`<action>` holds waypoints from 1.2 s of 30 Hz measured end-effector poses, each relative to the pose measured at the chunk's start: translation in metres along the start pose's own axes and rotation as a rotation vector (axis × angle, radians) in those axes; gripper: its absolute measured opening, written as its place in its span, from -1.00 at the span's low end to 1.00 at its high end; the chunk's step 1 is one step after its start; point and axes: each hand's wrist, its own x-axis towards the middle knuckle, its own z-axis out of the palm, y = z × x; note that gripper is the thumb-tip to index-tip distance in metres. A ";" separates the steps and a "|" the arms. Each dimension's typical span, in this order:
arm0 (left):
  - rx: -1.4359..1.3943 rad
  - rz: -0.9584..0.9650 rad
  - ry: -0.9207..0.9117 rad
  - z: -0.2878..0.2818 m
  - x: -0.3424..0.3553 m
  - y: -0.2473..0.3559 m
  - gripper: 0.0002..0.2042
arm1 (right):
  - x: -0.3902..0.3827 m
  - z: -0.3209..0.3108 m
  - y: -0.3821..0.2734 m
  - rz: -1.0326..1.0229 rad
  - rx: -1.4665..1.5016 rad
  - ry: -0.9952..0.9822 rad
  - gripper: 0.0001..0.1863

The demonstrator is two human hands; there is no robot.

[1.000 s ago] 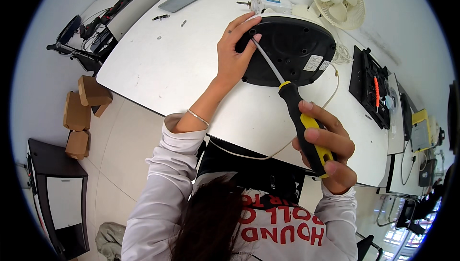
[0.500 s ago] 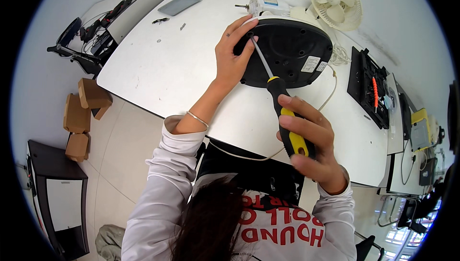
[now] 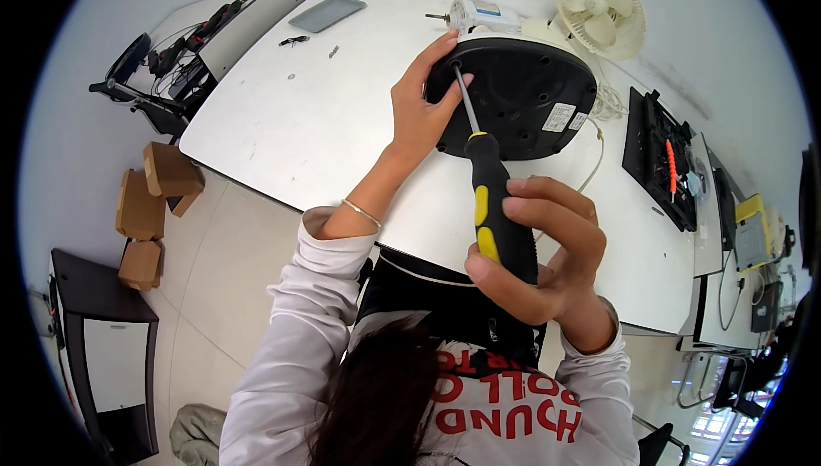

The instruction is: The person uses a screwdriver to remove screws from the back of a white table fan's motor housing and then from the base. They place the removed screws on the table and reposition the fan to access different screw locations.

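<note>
Right hand: grip is holding the screwdriver by its handle.
Left hand: grip is pinching the black base by its left edge.
Tip: is sitting at a corner hole.
Black base: is resting on the desk, underside showing.

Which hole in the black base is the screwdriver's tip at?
The upper-left hole in the black base, nearest the left hand; the screwdriver meets this one and no other.
</note>
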 end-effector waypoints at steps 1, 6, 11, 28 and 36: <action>0.004 0.021 -0.005 0.000 0.000 0.000 -0.61 | 0.001 0.002 0.000 -0.015 0.003 0.009 -0.51; 0.038 0.021 -0.027 -0.003 0.000 -0.004 -0.57 | -0.001 0.005 -0.002 -0.017 0.011 -0.040 -0.55; 0.009 0.005 -0.051 0.001 0.006 -0.002 -0.58 | -0.005 0.013 0.000 0.057 0.107 0.068 -0.56; -0.069 -0.271 0.048 0.009 0.044 0.012 -0.63 | 0.036 0.005 0.012 0.088 -0.067 0.016 -0.65; -0.044 -0.251 0.076 0.011 0.054 0.024 -0.63 | 0.042 0.002 0.003 0.180 -0.011 -0.010 -0.68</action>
